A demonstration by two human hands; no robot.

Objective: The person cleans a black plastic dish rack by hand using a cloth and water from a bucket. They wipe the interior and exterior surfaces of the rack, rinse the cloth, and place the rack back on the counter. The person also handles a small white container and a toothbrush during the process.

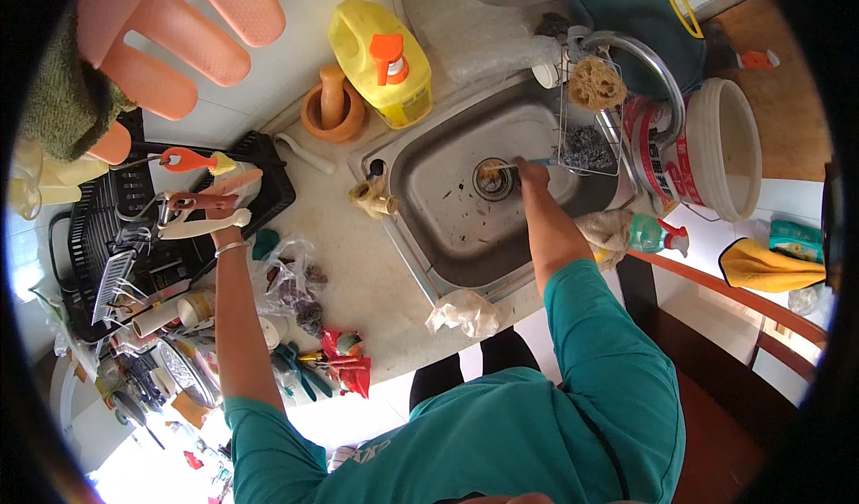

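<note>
My right hand point(533, 174) is low in the stainless steel sink point(463, 262), closed around a slim tool point(502, 166), probably a toothbrush. Its pale end lies over the round drain point(493, 181), where brownish residue shows. Dark scraps are scattered on the sink floor around it. Off to the left, my left hand point(227, 221) reaches up among hanging kitchen utensils. A cream-handled utensil point(205, 226) and a brown-handled peeler point(191, 201) hang in front of it and hide most of its fingers, so its grip is unclear. An orange-handled brush point(194, 160) hangs just above.
A wire caddy point(560, 128) with a loofah point(596, 83) and steel wool hangs by the curved faucet point(661, 68). Behind the sink stand a yellow jug point(409, 101) and a wooden mortar point(352, 115). A white bucket point(721, 148) is at right; a black dish rack point(275, 175) at left.
</note>
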